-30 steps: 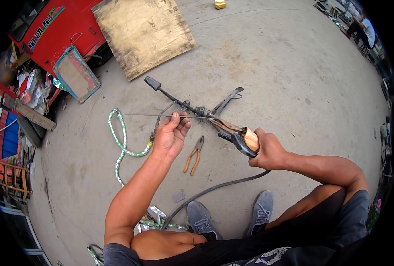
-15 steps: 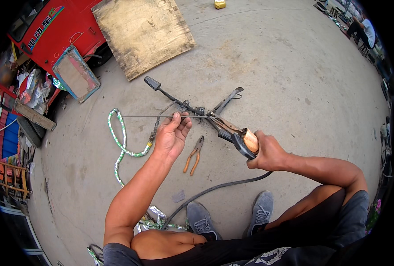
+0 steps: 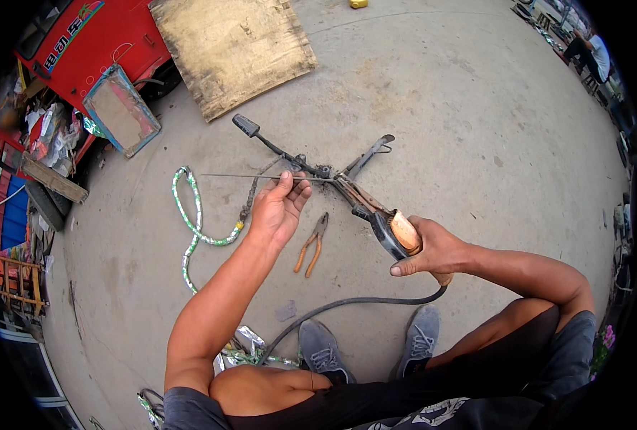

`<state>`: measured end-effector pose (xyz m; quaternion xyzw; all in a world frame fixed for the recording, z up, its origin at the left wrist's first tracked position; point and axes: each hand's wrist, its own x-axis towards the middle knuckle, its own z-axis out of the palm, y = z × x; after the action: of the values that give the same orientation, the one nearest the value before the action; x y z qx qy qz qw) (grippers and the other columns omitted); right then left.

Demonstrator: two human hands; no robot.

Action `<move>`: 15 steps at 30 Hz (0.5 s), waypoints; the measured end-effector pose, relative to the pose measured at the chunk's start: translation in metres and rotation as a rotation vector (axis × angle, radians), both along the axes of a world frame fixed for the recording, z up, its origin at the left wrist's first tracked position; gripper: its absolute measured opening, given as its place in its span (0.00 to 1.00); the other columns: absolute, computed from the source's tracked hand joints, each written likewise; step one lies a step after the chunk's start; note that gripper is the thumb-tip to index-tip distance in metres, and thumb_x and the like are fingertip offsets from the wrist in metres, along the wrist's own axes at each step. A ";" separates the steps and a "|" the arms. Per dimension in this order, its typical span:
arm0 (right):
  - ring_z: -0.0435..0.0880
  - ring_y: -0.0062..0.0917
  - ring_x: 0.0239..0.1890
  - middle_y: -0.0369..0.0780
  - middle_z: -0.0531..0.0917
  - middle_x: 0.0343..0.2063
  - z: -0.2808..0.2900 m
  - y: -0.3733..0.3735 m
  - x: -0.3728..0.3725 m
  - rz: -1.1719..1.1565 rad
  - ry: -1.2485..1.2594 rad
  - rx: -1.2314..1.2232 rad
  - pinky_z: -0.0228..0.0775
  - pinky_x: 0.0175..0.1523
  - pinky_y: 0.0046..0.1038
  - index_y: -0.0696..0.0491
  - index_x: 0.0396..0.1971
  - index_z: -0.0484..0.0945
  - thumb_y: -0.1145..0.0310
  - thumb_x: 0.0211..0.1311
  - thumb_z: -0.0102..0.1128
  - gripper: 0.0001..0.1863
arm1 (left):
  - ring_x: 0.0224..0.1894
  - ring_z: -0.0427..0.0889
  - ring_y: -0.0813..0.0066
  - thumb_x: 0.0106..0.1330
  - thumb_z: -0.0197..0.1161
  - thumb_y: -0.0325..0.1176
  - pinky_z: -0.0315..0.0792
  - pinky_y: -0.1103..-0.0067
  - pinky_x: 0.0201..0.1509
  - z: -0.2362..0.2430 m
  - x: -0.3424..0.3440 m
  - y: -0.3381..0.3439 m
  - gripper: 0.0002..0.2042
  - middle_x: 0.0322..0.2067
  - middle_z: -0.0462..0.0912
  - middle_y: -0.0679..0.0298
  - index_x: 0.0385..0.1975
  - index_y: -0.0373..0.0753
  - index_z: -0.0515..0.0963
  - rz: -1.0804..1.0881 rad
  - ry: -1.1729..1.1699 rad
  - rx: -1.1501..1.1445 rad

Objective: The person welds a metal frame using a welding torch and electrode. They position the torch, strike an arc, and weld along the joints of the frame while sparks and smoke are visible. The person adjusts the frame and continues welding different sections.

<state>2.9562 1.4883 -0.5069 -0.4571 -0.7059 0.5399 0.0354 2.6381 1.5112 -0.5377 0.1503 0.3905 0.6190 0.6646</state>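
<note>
My left hand (image 3: 279, 208) pinches a thin grey welding rod (image 3: 236, 175) between thumb and fingertips. The rod runs nearly level, its right end at the jaws of a welding electrode holder (image 3: 406, 233). My right hand (image 3: 436, 247) is wrapped round this holder's worn, wood-coloured handle, and a thick black cable (image 3: 361, 301) leaves its lower end. Beneath the holder lies a black metal part with a pedal (image 3: 246, 125) and a lever (image 3: 372, 154); a black curved piece shows beside my right thumb. Orange-handled pliers (image 3: 312, 247) rest on the ground between my hands.
A green-and-white wrapped cable (image 3: 198, 208) loops on the concrete at left. A wooden board (image 3: 236, 54) leans by a red vehicle (image 3: 103, 46), with a blue-edged panel (image 3: 122, 111) nearby. My shoes (image 3: 323, 351) stand below. A seated person (image 3: 594, 56) is far right.
My right hand has turned slightly on the holder, and the handle's lower end with the cable now shows below it. My left hand still pinches the rod, which tilts slightly.
</note>
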 end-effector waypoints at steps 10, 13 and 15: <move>0.80 0.22 0.26 0.37 0.78 0.24 0.004 -0.002 0.000 -0.118 0.320 -0.384 0.74 0.30 0.24 0.61 0.39 0.76 0.40 0.51 0.73 0.36 | 0.40 0.81 0.71 0.72 0.60 0.35 0.80 0.76 0.47 -0.002 0.000 -0.001 0.08 0.39 0.81 0.60 0.41 0.36 0.75 -0.023 0.025 -0.004; 0.79 0.19 0.23 0.36 0.77 0.22 0.014 -0.004 -0.002 -0.119 0.321 -0.393 0.72 0.26 0.23 0.60 0.36 0.76 0.42 0.52 0.73 0.33 | 0.40 0.81 0.69 0.73 0.59 0.37 0.80 0.73 0.46 -0.007 0.005 -0.007 0.10 0.39 0.81 0.59 0.41 0.37 0.74 -0.060 0.034 -0.025; 0.78 0.19 0.21 0.35 0.77 0.20 0.017 -0.004 0.000 -0.149 0.303 -0.369 0.72 0.25 0.23 0.59 0.34 0.76 0.42 0.52 0.73 0.32 | 0.40 0.82 0.67 0.73 0.57 0.39 0.80 0.72 0.46 -0.013 0.011 -0.015 0.11 0.39 0.81 0.59 0.42 0.37 0.74 -0.141 0.024 -0.056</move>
<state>2.9566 1.4839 -0.4898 -0.4204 -0.5463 0.7180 0.0965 2.6493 1.4966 -0.5503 0.1663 0.4042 0.5576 0.7058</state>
